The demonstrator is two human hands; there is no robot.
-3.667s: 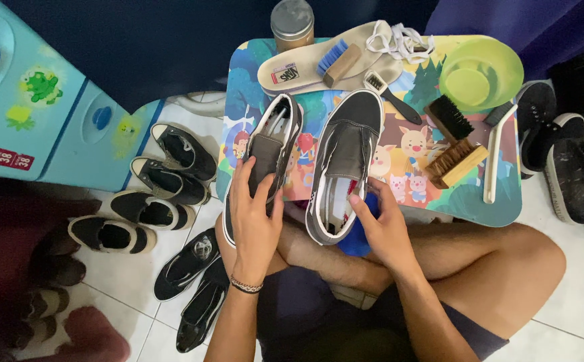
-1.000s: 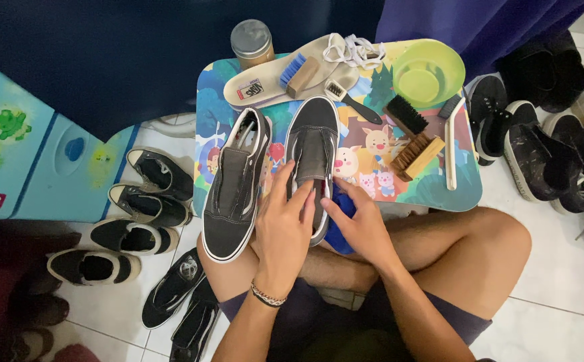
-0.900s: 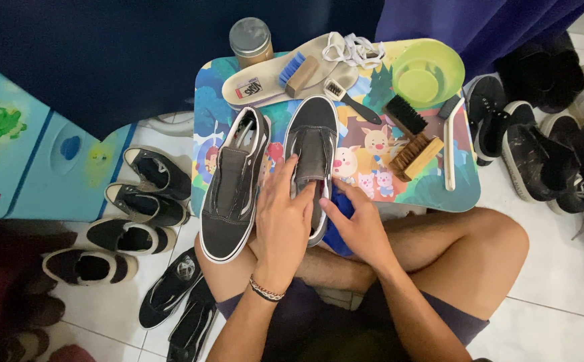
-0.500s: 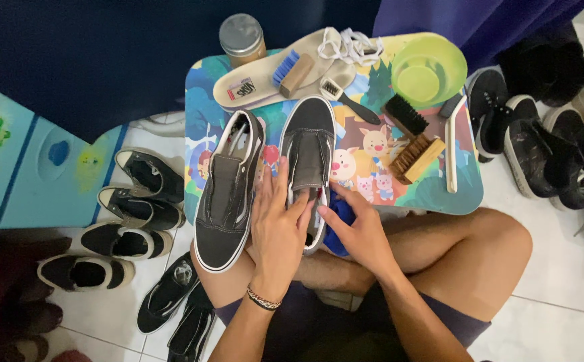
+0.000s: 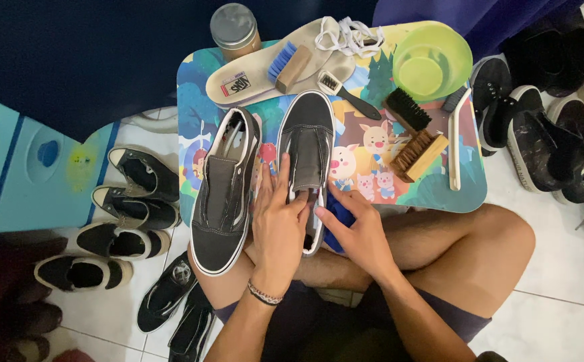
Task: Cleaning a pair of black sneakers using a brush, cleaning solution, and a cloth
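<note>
Sneaker (image 5: 307, 137) of dark grey cloth, without laces, lies with its toe on the colourful cartoon table (image 5: 432, 191) and its heel over the person's lap. The left hand (image 5: 280, 224) lies flat on the heel part, fingers spread and reaching into the opening, not closed around it. The right hand (image 5: 359, 231) touches the shoe's side with fingers loosely open; under it is a blue cloth (image 5: 337, 221). Just beside, to the left, lies the second grey sneaker (image 5: 223, 194). Farther on the table are a beige insole (image 5: 251, 70), a blue brush (image 5: 288, 60), white laces (image 5: 349, 37), a green bowl (image 5: 431, 60) and two wooden brushes (image 5: 418, 134). Black shoes (image 5: 138, 194) stand on the floor.
</note>
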